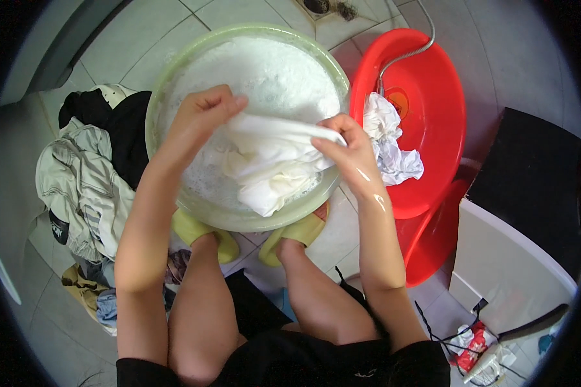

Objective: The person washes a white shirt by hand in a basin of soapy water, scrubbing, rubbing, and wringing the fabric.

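A wet white garment (271,155) is stretched between my two hands above a large pale green basin (252,222). White suds (271,71) cover the water in that basin. My left hand (206,113) pinches the garment's upper left end, fingers closed. At the other end my right hand (348,148) grips its edge between thumb and fingers, near the basin's right rim. The garment's lower folds hang bunched at the near side of the basin, over the suds. What kind of garment it is, I cannot make out.
To the right, a red tub (442,135) holds crumpled white cloths (394,145) and a metal shower hose (410,58). Heaped clothes (84,187) lie on the tiles at left. A black-topped white appliance (503,258) and cables (445,342) are at lower right. A drain (316,6) is at the top.
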